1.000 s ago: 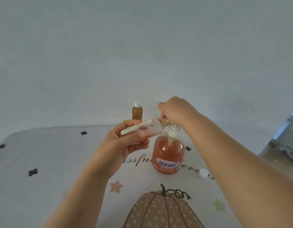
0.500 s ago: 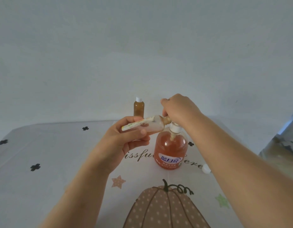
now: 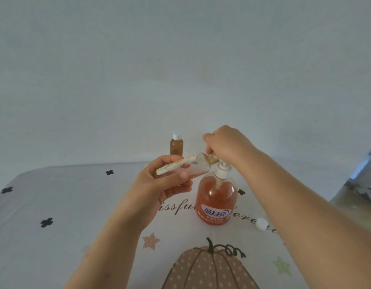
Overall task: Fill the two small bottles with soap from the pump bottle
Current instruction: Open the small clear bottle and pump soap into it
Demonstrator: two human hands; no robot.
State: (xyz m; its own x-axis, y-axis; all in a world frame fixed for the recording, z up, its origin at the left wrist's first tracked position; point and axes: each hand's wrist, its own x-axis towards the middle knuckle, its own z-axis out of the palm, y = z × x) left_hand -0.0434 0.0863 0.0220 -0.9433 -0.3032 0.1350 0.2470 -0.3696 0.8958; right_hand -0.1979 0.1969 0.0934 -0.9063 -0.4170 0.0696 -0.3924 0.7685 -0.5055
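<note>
An orange pump bottle [image 3: 216, 200] of soap stands mid-table with a white pump collar. My left hand [image 3: 162, 185] grips a small clear bottle [image 3: 193, 166] tilted almost flat, its open neck against the pump nozzle. Some orange soap lies inside it. My right hand [image 3: 226, 145] sits on top of the pump head with fingers curled over it, and it hides the nozzle. A second small bottle [image 3: 176, 145], amber-filled with a white cap, stands upright behind near the table's far edge. A loose white cap [image 3: 261, 223] lies right of the pump bottle.
The table wears a white cloth [image 3: 55, 205] printed with black clovers, stars, script lettering and a dotted pumpkin [image 3: 209, 270]. A plain pale wall rises behind the far edge. At the right, the floor shows past the table's edge.
My right hand has risen a little with the pump head after pressing it down. The small bottle stays at the nozzle. The camera view shifted slightly.
</note>
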